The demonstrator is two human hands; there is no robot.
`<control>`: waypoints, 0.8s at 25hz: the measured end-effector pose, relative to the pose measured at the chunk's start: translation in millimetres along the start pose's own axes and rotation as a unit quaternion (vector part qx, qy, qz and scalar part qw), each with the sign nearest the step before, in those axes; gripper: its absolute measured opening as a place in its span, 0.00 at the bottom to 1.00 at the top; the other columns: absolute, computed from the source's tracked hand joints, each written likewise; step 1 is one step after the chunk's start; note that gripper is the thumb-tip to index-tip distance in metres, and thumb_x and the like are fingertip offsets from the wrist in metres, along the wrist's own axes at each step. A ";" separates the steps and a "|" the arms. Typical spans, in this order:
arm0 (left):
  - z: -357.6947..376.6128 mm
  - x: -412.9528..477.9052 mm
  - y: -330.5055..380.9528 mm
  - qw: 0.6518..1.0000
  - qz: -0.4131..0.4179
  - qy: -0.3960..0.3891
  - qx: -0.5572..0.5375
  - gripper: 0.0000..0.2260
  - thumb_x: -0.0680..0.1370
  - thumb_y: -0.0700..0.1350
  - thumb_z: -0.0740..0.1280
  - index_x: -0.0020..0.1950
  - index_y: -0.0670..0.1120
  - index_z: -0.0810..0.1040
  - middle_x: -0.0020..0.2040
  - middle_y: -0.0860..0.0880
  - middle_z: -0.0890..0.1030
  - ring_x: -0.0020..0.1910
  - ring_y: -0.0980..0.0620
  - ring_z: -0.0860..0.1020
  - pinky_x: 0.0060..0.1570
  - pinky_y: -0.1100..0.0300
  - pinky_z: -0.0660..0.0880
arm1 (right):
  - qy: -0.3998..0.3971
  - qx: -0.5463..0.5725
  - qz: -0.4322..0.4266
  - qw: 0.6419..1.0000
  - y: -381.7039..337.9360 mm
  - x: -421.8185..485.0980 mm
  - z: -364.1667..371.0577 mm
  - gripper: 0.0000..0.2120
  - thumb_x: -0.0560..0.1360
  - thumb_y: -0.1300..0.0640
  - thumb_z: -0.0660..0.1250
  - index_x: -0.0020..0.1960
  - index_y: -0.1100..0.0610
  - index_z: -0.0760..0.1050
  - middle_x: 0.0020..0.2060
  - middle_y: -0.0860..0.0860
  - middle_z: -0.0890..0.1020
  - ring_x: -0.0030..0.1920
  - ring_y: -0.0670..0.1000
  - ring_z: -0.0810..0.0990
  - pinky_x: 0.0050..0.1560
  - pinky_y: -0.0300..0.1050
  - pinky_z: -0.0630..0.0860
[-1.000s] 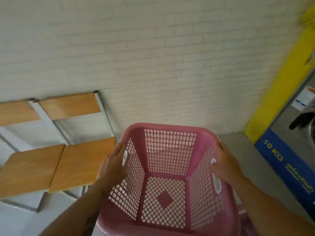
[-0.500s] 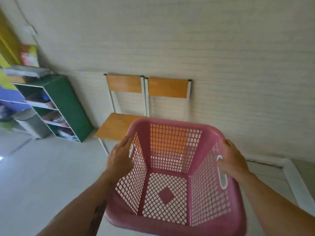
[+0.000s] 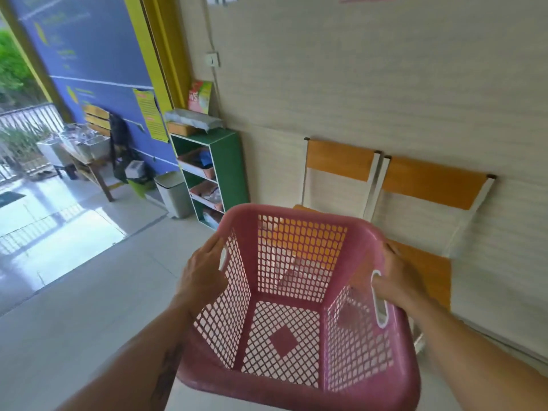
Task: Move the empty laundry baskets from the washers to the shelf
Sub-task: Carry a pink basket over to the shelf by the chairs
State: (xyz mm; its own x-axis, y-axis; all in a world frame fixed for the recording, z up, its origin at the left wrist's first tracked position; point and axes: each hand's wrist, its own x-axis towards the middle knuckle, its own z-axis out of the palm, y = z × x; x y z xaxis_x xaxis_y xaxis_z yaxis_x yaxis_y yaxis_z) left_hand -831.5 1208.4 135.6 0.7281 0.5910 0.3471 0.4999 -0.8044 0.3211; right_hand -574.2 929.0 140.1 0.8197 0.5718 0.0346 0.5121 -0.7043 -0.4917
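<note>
Pink laundry basket (image 3: 296,307) held empty in mid-air | left hand (image 3: 203,280) and right hand (image 3: 396,280) clasp its side handles | two chairs (image 3: 385,185) behind | green shelf (image 3: 228,170) ahead-left, apparently stocked | bin (image 3: 173,194) beside it

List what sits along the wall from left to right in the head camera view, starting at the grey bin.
Grey bin → green shelf → first wooden chair → second wooden chair.
</note>
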 end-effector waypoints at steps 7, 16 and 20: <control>-0.5 118.9 -114.2 0.998 -0.044 0.008 0.050 0.35 0.74 0.45 0.69 0.77 0.58 0.57 0.76 0.60 0.63 0.61 0.51 0.78 0.54 0.53 0.79 | -0.025 0.020 -0.035 0.999 -101.2 164.6 84.5 0.37 0.70 0.62 0.70 0.75 0.51 0.59 0.62 0.53 0.74 0.38 0.48 0.76 0.29 0.35 0.72; 23.1 273.0 -284.1 0.997 -0.067 -0.008 0.047 0.35 0.72 0.43 0.71 0.76 0.55 0.60 0.75 0.57 0.66 0.62 0.51 0.76 0.57 0.54 0.78 | -0.039 0.009 -0.012 0.999 -229.0 329.1 190.9 0.41 0.72 0.64 0.66 0.78 0.48 0.49 0.75 0.52 0.62 0.51 0.57 0.81 0.32 0.44 0.80; 53.6 364.6 -339.4 0.998 -0.059 -0.031 0.012 0.36 0.68 0.30 0.66 0.75 0.49 0.67 0.75 0.50 0.68 0.64 0.43 0.76 0.58 0.50 0.76 | -0.027 0.019 0.069 0.997 -258.8 387.8 237.5 0.39 0.73 0.66 0.64 0.78 0.48 0.49 0.77 0.51 0.56 0.59 0.61 0.78 0.37 0.46 0.81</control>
State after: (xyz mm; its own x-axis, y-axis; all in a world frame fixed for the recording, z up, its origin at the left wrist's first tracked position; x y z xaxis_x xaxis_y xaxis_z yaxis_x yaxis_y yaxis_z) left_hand -710.5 1693.7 105.9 0.6911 0.6773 0.2523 0.5945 -0.7312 0.3345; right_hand -449.8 1433.0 74.1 0.8663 0.4927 -0.0826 0.3840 -0.7626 -0.5206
